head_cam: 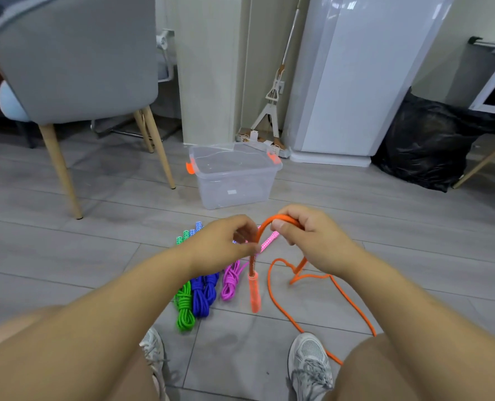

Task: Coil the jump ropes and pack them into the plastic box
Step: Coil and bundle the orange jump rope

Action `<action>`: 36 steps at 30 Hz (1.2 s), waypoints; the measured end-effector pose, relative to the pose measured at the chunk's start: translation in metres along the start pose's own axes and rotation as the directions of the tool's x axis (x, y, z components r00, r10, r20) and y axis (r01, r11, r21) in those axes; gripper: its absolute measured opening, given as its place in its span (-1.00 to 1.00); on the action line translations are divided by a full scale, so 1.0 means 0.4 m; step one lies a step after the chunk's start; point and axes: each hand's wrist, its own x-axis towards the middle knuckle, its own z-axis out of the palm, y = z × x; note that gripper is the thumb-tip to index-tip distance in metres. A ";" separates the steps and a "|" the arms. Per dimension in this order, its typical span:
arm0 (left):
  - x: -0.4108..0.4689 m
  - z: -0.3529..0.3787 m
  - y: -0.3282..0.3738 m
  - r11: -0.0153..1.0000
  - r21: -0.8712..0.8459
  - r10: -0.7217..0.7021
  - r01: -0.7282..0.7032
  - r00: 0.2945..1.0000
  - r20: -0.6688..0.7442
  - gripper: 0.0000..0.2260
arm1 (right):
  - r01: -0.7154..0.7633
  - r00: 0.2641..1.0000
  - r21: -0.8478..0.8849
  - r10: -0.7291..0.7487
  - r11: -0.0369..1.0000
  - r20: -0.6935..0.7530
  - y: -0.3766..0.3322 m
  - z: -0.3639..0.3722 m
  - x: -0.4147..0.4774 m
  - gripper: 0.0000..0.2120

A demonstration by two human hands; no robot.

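Pinching one orange rope [266, 224]: left hand [226, 244], right hand [307, 238]; three coiled ropes [201, 296], one box [234, 183].

Both hands are working the orange jump rope [270, 222]!
The left hand [226, 244] is pinching the cord just above its dangling handle [255, 293], the right hand [309, 241] is gripping the arch, and slack is trailing over the tiles. Green rope [184, 309], blue rope [201, 296] and pink rope [230, 282] are lying coiled alongside, with the plastic box [234, 180] sitting beyond.
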 end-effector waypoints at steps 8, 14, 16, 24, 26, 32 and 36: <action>-0.005 0.004 -0.005 0.989 -0.148 -0.025 0.020 0.999 -0.033 -0.84 | -0.055 0.996 -0.087 0.060 0.995 0.061 0.029 -0.013 0.008 -0.87; -0.002 -0.038 -0.047 0.982 -0.064 -0.185 0.178 0.972 -0.142 -0.86 | -0.137 0.987 -0.401 0.161 0.906 0.027 0.098 -0.086 -0.003 -0.75; -0.004 -0.055 -0.061 0.971 -0.092 -0.236 0.223 0.955 -0.179 -0.86 | -0.192 0.980 -0.423 0.200 0.886 -0.026 0.118 -0.112 -0.011 -0.70; -0.019 -0.053 -0.051 0.976 0.030 -0.210 0.217 0.965 -0.157 -0.93 | -0.216 0.975 -0.263 0.194 0.940 -0.109 0.117 -0.082 -0.006 -0.75; -0.016 -0.049 -0.036 0.984 0.030 -0.166 0.174 0.969 -0.185 -0.90 | -0.196 0.979 -0.203 0.179 0.959 -0.096 0.104 -0.051 0.006 -0.75; -0.011 -0.041 0.016 0.946 -0.316 -0.138 0.068 0.970 -0.202 -0.85 | -0.160 0.987 -0.002 0.160 0.987 -0.016 0.064 0.037 0.036 -0.85; -0.009 -0.037 0.042 0.857 -0.515 -0.131 0.001 0.968 -0.216 -0.88 | -0.170 0.983 0.130 0.158 0.977 0.098 0.035 0.072 0.037 -0.60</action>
